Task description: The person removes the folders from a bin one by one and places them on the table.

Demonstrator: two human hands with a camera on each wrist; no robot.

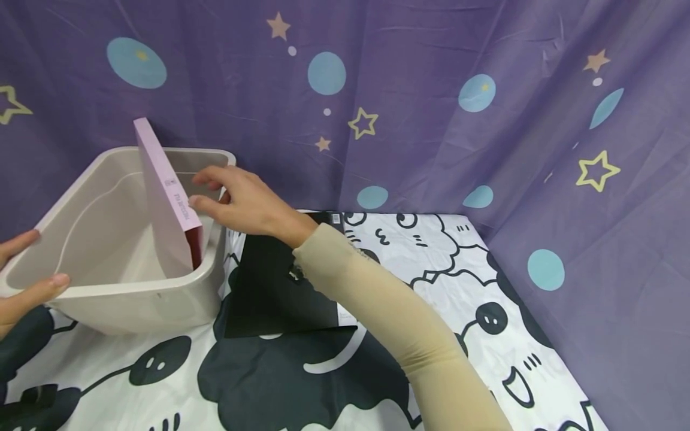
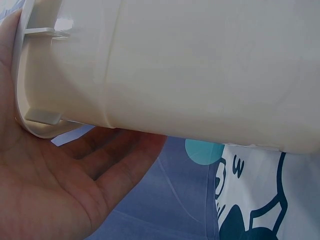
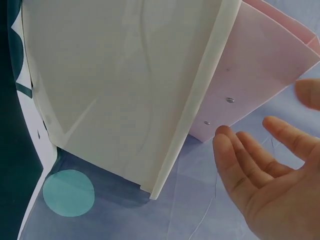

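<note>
A beige plastic bin (image 1: 124, 291) stands at the left on the patterned cloth. My left hand (image 1: 24, 281) grips its near left corner, thumb over the rim; the left wrist view shows the fingers (image 2: 122, 160) along the outside wall. Inside the bin a pink binder (image 1: 168, 191) leans on edge, its printed spine upward and its far end rising above the back rim. Metal rivets dot the cover of the binder (image 3: 250, 75). Beside the spine, my right hand (image 1: 242, 200) has its fingers spread and loosely bent, holding nothing; the thumb tip overlaps the spine's edge in the head view.
A flat black folder (image 1: 286, 287) lies right of the bin, partly under the right forearm. White cloth (image 1: 447, 263) with black cartoon drawings covers the surface. Behind and to the right hangs a purple curtain (image 1: 409, 161) with stars and blue dots, close to the bin's back rim.
</note>
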